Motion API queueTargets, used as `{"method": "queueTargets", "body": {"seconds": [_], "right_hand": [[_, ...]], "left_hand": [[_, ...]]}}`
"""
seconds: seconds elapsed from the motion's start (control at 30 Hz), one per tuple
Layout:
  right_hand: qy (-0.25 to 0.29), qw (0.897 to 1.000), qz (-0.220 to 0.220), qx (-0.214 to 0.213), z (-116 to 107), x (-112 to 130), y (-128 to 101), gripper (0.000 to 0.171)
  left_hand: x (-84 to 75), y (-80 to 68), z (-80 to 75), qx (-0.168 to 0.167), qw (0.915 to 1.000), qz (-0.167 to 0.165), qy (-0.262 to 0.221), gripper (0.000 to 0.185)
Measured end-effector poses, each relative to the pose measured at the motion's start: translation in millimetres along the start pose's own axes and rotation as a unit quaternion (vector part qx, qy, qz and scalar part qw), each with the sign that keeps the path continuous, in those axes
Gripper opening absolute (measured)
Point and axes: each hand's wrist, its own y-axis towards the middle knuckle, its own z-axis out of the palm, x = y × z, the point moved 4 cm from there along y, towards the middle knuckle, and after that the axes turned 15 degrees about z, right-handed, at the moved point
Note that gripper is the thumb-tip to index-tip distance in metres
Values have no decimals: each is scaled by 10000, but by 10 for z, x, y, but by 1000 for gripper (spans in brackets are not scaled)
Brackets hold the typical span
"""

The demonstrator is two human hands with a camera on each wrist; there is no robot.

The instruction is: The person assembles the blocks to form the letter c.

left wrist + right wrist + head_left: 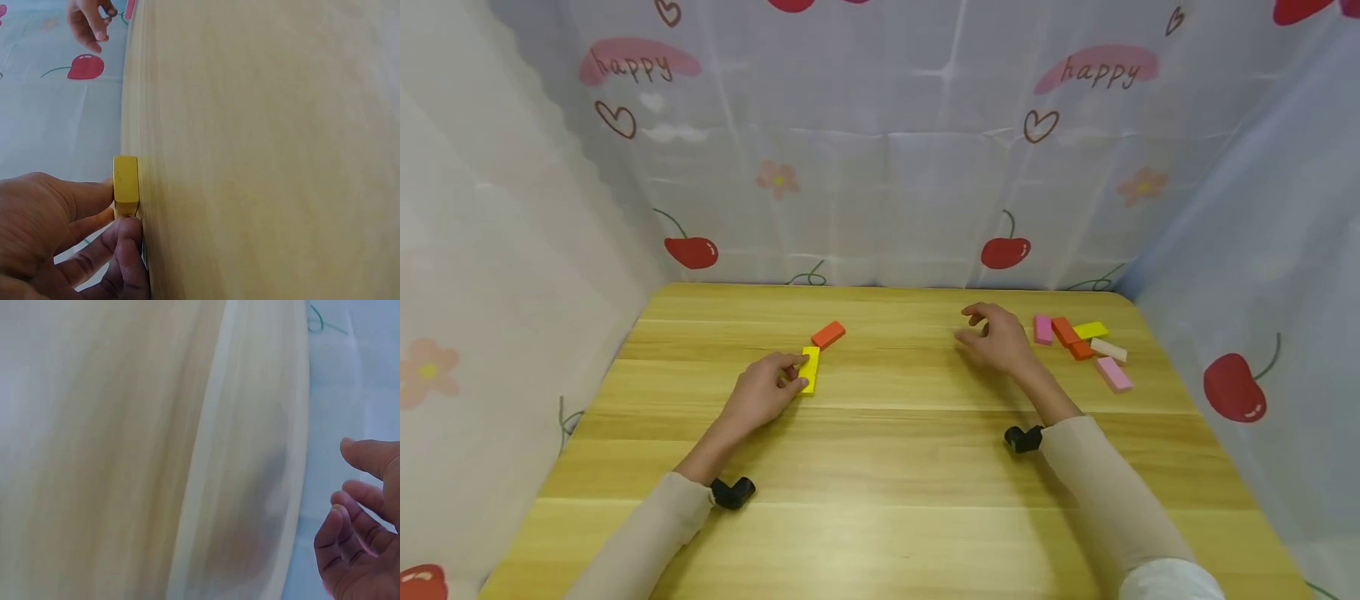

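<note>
My left hand [767, 390] pinches a yellow block [809, 369] that lies flat on the wooden table [880, 483]; the left wrist view shows thumb and fingers on the yellow block [125, 181] at its near end. An orange block [828, 334] lies just beyond it, almost touching its far end. My right hand [996, 337] hovers with loosely curled fingers and holds nothing, just left of a heap of blocks. In the right wrist view the right hand [365, 525] is empty over the table.
The heap at the right holds a pink block [1042, 328], a red-orange block [1070, 336], a yellow block [1090, 330], a cream block [1108, 350] and another pink block [1113, 373]. Cherry-print curtains [880, 150] wall the table on three sides.
</note>
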Motion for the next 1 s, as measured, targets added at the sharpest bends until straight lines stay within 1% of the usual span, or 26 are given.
{"method": "queueTargets", "body": {"seconds": [0.13,0.23,0.37,0.53,0.6,0.77,1.0], "right_hand": [[165,9981,526,-258,-141,-227,-53,52],[267,9954,829,-403,-233,-393,-79,56],[459,9914,1063,-601,-348,-568,-126,57],[624,9859,1272,-891,-446,-757,-191,54],[572,9841,1354,-999,-479,-828,-203,53],[243,9784,1615,-1268,-583,-979,-214,49],[-105,9762,1828,-1165,-647,-1075,-203,49]], "left_hand": [[13,-8,0,35,10000,-59,9,45],[14,-7,4,44,10000,-59,-19,45],[9,-3,6,40,10000,-70,-52,45],[12,2,12,60,9999,-83,-54,46],[15,4,11,73,9999,-84,-61,46],[13,5,6,77,9999,-64,-77,46],[16,5,9,42,10000,5,-31,46]]}}
